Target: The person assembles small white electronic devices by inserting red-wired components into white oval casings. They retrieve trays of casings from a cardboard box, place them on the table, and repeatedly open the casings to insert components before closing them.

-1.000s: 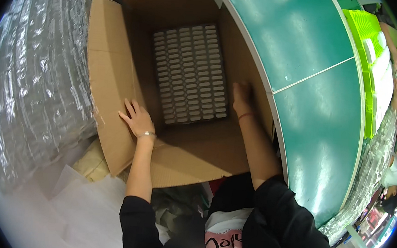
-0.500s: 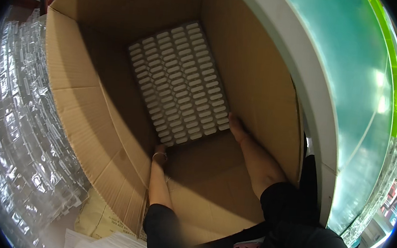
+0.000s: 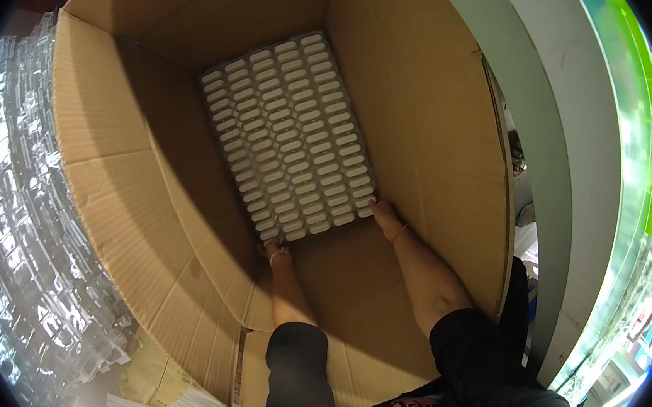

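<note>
Inside a brown cardboard box (image 3: 427, 111), your left hand (image 3: 275, 248) and right hand (image 3: 385, 216) touch a white, rectangular, oblong-celled tray (image 3: 288, 134) at its near corners; grip and openness indiscernible.

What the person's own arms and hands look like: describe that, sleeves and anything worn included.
The left sleeve and right sleeve are plain black, leaving the forearms bare. The left hand and right hand are ungloved. A thin, pale band circles the left wrist; a slim bracelet circles the right.
</note>
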Available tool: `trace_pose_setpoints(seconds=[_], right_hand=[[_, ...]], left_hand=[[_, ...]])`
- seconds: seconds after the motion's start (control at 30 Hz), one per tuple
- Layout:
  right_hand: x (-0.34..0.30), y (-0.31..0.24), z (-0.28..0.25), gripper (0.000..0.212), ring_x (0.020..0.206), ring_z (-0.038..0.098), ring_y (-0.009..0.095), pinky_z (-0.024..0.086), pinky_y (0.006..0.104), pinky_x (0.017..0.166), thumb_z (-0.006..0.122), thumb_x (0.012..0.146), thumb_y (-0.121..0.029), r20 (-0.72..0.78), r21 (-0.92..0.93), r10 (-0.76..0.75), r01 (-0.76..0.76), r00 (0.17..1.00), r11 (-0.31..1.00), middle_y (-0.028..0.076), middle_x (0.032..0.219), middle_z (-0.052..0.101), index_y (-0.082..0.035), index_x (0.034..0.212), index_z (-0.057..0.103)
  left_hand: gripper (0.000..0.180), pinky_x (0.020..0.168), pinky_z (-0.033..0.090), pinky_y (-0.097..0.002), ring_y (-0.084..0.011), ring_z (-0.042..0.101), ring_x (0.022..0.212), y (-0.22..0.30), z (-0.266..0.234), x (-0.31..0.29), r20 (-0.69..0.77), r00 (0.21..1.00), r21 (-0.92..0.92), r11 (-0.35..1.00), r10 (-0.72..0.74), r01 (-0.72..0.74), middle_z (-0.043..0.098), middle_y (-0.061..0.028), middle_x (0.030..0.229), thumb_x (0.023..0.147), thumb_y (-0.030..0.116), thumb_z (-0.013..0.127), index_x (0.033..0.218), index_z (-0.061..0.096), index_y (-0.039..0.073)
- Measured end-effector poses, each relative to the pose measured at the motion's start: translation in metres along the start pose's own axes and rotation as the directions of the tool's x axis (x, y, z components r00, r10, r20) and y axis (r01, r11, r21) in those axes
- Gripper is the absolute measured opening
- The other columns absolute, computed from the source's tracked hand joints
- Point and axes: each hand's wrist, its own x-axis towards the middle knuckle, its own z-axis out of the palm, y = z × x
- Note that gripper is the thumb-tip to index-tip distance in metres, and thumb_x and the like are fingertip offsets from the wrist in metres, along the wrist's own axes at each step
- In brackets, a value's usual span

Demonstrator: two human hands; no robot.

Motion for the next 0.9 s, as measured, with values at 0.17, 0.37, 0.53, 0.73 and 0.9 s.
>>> trace_pose_setpoints(seconds=[0.17, 0.37, 0.53, 0.73, 0.9], right_hand=[[-0.014, -0.011, 0.012, 0.041, 0.101, 0.061, 0.024, 0.044, 0.0397, 0.086, 0.054, 0.096, -0.03, 0.002, 0.028, 0.027, -0.027, 1.0, 0.999, 0.016, 0.105, 0.066, 0.008, 0.108, 0.062], [0.012, 0.022, 0.012, 0.036, 0.097, 0.064, 0.026, 0.046, 0.0404, 0.084, 0.056, 0.094, -0.026, -0.07, -0.085, 0.127, -0.133, 0.989, 0.987, 0.019, 0.105, 0.067, 0.008, 0.104, 0.063], [0.027, 0.023, 0.021, 0.046, 0.112, 0.06, 0.029, 0.044, 0.0396, 0.094, 0.058, 0.093, -0.031, -0.015, 0.005, 0.156, -0.156, 0.988, 0.988, 0.021, 0.119, 0.063, 0.008, 0.117, 0.059], [0.02, 0.058, 0.026, 0.066, 0.137, 0.037, 0.026, 0.032, 0.0403, 0.108, 0.057, 0.094, -0.04, 0.02, 0.418, 0.265, -0.249, 0.964, 0.874, 0.018, 0.15, 0.037, 0.0, 0.144, 0.037], [0.023, 0.078, 0.011, 0.088, 0.147, 0.011, 0.032, 0.014, 0.0535, 0.115, 0.056, 0.092, -0.053, 0.088, 0.63, 0.046, -0.091, 0.995, 0.771, 0.02, 0.161, 0.005, -0.012, 0.156, 0.01]], left_hand=[[0.069, 0.107, 0.03, -0.0644, -0.0355, 0.042, 0.125, 0.007, -0.007, -0.012, 0.135, 0.99, -0.175, 0.983, -0.038, 0.062, 0.042, -0.0157, 0.137, 0.081, 0.012, 0.058, 0.145, 0.034, 0.021], [0.066, 0.107, 0.029, -0.0687, -0.038, 0.035, 0.135, 0.028, 0.022, -0.074, 0.047, 0.99, -0.187, 0.973, -0.131, 0.138, 0.036, -0.0192, 0.145, 0.081, 0.009, 0.054, 0.144, 0.032, 0.006], [0.061, 0.102, 0.033, -0.0676, -0.037, 0.044, 0.126, 0.078, -0.008, -0.047, 0.119, 0.951, -0.014, 0.957, -0.287, 0.29, 0.046, -0.0146, 0.136, 0.079, 0.026, 0.056, 0.137, 0.043, 0.012], [0.052, 0.094, 0.042, -0.0573, -0.0312, 0.047, 0.123, 0.093, -0.003, -0.09, 0.092, 0.94, 0.121, 0.941, -0.329, 0.317, 0.05, -0.011, 0.136, 0.086, 0.035, 0.054, 0.135, 0.047, 0.017], [0.044, 0.083, 0.049, -0.0441, -0.0264, 0.059, 0.104, 0.074, -0.021, -0.098, 0.129, 0.987, 0.074, 0.993, -0.096, 0.086, 0.062, -0.0077, 0.117, 0.091, 0.041, 0.062, 0.126, 0.055, 0.015]])
